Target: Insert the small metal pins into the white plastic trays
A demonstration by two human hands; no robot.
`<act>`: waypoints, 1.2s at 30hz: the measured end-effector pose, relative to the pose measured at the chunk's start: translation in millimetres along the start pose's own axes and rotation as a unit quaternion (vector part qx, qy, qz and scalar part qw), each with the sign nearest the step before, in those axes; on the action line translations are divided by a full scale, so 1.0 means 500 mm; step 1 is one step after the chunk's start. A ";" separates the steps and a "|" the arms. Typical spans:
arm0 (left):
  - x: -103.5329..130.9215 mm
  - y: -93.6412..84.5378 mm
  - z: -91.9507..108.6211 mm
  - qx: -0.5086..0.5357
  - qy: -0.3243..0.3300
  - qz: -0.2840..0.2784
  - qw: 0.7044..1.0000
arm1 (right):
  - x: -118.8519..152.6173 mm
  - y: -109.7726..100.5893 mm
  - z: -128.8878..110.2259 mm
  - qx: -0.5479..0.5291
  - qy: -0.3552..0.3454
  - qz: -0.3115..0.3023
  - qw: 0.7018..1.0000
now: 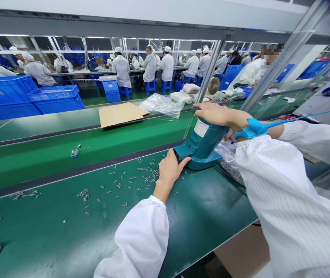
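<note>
A teal plastic device (pixel 205 141) with a white label and a short dark-mouthed spout leans over the green worktop (pixel 211 204). My right hand (pixel 224 115) lies over its top, fingers curved across the upper edge; a blue wrist strap (pixel 252 129) circles that wrist. Around the spout's mouth, my left hand (pixel 169 170) is cupped, thumb on the near side and fingers at the far side. Small metal parts (pixel 155 175) lie scattered beside this hand. Behind my right wrist, partly hidden fingers (pixel 229 135) and another white sleeve (pixel 318 135) show; whose they are, I cannot tell.
A green conveyor belt (pixel 118 144) runs behind the worktop, carrying a small wired part (pixel 76 151). Beyond lie cardboard (pixel 121 114) and clear plastic (pixel 165 105). A metal post (pixel 210 73) rises behind the device. Blue crates (pixel 5 92) and co-workers in white fill the background.
</note>
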State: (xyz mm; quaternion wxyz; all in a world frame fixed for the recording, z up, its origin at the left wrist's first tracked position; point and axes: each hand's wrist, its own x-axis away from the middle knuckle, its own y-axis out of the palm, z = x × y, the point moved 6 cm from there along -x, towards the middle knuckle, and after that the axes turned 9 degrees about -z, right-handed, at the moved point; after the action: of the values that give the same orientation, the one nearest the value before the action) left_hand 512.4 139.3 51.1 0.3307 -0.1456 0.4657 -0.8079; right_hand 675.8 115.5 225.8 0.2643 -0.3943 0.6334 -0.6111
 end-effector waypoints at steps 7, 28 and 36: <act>0.003 -0.002 0.001 0.005 0.004 -0.001 1.000 | -0.004 0.001 0.004 0.001 -0.003 0.003 1.000; 0.004 -0.004 0.002 0.004 -0.003 -0.006 1.000 | -0.015 0.004 0.013 -0.004 -0.013 0.013 1.000; 0.004 -0.002 0.002 0.006 0.001 -0.001 1.000 | -0.001 0.001 0.005 -0.011 -0.009 0.011 1.000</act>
State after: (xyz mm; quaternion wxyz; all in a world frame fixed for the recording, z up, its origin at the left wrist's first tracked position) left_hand 511.0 138.0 52.3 0.3305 -0.1435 0.4613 -0.8108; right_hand 678.2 114.3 225.1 0.2722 -0.3953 0.6424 -0.5975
